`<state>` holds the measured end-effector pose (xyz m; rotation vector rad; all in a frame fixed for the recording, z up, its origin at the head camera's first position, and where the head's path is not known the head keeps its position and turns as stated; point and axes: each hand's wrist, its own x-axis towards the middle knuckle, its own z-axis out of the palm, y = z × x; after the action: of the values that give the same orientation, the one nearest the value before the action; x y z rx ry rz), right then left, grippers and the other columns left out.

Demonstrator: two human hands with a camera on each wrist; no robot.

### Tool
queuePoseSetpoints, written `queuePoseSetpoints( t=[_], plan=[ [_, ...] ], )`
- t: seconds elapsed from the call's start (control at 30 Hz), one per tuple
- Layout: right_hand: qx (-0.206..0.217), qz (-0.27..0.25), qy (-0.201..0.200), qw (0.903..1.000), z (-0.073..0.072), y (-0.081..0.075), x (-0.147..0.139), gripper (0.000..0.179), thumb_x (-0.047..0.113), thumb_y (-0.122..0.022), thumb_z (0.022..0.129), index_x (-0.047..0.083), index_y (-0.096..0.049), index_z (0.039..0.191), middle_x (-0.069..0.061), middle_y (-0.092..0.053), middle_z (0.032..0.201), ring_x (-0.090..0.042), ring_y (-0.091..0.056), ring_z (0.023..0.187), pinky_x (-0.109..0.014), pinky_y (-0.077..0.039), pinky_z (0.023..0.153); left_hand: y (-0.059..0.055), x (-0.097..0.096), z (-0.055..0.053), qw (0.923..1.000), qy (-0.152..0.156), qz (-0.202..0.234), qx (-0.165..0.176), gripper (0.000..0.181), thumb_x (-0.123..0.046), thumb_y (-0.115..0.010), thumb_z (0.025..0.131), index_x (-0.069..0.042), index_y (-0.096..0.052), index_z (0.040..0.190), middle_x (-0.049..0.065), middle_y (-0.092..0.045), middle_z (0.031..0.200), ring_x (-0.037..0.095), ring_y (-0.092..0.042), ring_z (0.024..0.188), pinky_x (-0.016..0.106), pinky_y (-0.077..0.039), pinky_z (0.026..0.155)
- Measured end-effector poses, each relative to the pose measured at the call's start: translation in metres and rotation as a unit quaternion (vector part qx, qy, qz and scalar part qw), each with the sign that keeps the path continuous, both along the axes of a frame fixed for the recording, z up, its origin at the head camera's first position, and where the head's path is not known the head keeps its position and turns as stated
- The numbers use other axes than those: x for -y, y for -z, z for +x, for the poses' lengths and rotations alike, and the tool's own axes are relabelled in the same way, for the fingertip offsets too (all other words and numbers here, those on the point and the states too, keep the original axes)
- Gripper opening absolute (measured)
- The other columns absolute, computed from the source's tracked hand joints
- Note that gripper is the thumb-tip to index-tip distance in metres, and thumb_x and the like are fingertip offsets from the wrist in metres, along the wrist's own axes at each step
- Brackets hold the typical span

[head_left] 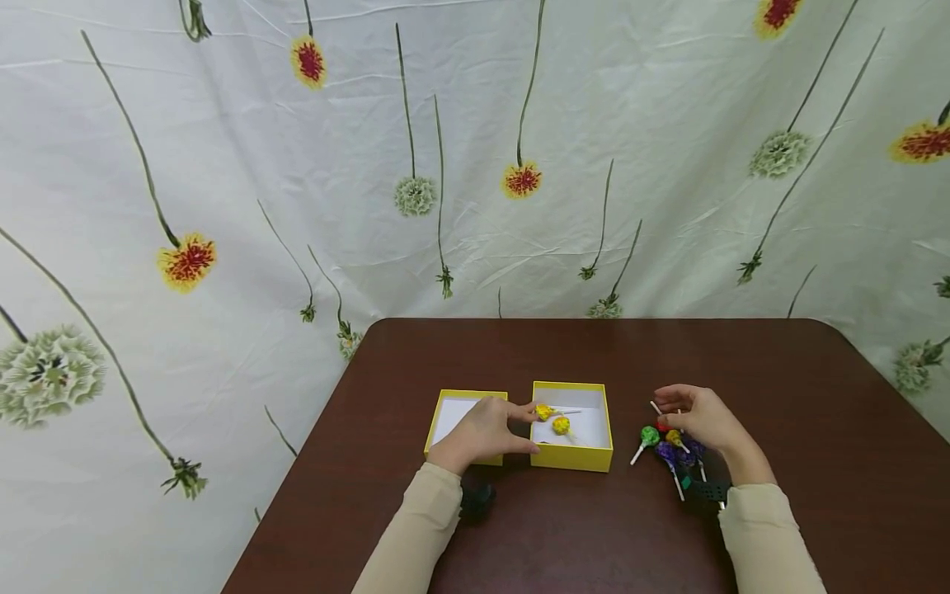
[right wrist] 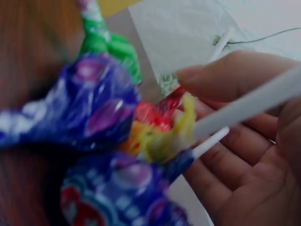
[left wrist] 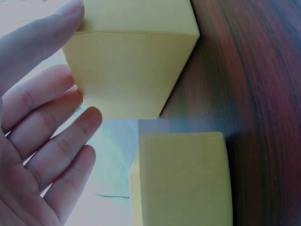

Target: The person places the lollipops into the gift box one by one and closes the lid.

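My left hand [head_left: 486, 429] spreads its thumb and fingers at the left side of a yellow box [head_left: 571, 458] with a white inside. In the left wrist view the thumb and fingertips [left wrist: 89, 115] are right at the box's edge. Two yellow lollipops [head_left: 562, 426] lie in the box. My right hand [head_left: 701, 417] reaches over a pile of lollipops, thumb and fingers apart around a red lollipop [right wrist: 153, 114]. Close by are a green lollipop [head_left: 649, 436], a yellow one [head_left: 674, 438] and purple ones [right wrist: 94, 101].
Left of the box lies a second yellow box part [head_left: 454, 410], white inside and partly hidden by the left hand. All of it stands on a dark brown table [head_left: 594, 528]. Behind hangs a white cloth [head_left: 475, 148] with a flower print.
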<state>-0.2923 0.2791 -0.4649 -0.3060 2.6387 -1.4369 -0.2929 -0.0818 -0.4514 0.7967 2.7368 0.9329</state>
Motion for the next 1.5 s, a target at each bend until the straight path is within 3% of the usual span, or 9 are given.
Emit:
queuePoseSetpoints(
  t=[0.37, 0.73, 1.0, 1.33, 1.5],
  plan=[
    [0.008, 0.03, -0.019, 0.9993, -0.001, 0.01, -0.01, 0.041, -0.001, -0.069, 0.088, -0.015, -0.058, 0.125, -0.018, -0.07, 0.098, -0.016, -0.062, 0.079, -0.025, -0.053, 0.065, -0.001, 0.0, 0.0, 1.0, -0.003, 0.001, 0.004, 0.05, -0.033, -0.087, 0.077, -0.014, -0.074, 0.122, -0.001, -0.062, 0.139, 0.021, -0.058, 0.131, 0.036, -0.051, 0.103],
    [-0.006, 0.058, -0.009, 0.9983, -0.001, 0.009, -0.007, 0.029, -0.002, -0.071, 0.084, -0.014, -0.065, 0.11, -0.017, -0.069, 0.096, -0.019, -0.062, 0.084, -0.023, -0.054, 0.067, -0.003, 0.0, 0.0, 1.0, -0.003, 0.005, 0.005, 0.051, -0.031, -0.087, 0.077, -0.013, -0.074, 0.123, 0.0, -0.062, 0.139, 0.021, -0.058, 0.13, 0.037, -0.05, 0.104],
    [-0.025, 0.075, 0.003, 0.9969, -0.001, 0.009, -0.005, 0.021, 0.001, -0.073, 0.083, -0.009, -0.068, 0.101, -0.013, -0.07, 0.09, -0.016, -0.059, 0.079, -0.025, -0.051, 0.064, -0.002, 0.0, 0.001, 1.0, -0.006, -0.003, -0.002, 0.05, -0.032, -0.087, 0.077, -0.014, -0.074, 0.122, -0.002, -0.062, 0.138, 0.02, -0.059, 0.13, 0.033, -0.052, 0.1],
    [-0.035, 0.074, 0.04, 0.9958, 0.001, -0.005, 0.0, 0.03, 0.012, -0.073, 0.091, -0.006, -0.068, 0.114, -0.022, -0.071, 0.105, -0.02, -0.064, 0.081, -0.03, -0.054, 0.065, -0.003, 0.0, 0.001, 1.0, -0.003, -0.001, 0.001, 0.05, -0.031, -0.087, 0.078, -0.013, -0.074, 0.123, -0.001, -0.062, 0.139, 0.021, -0.059, 0.13, 0.035, -0.051, 0.102],
    [-0.044, 0.071, 0.058, 0.9948, 0.003, -0.013, 0.005, 0.031, 0.014, -0.073, 0.092, -0.003, -0.068, 0.117, -0.021, -0.071, 0.108, -0.022, -0.064, 0.084, -0.031, -0.054, 0.068, -0.002, 0.0, 0.001, 0.9999, 0.0, -0.008, -0.007, 0.051, -0.033, -0.087, 0.078, -0.014, -0.074, 0.122, -0.002, -0.062, 0.139, 0.021, -0.061, 0.126, 0.026, -0.053, 0.093]
  ],
)
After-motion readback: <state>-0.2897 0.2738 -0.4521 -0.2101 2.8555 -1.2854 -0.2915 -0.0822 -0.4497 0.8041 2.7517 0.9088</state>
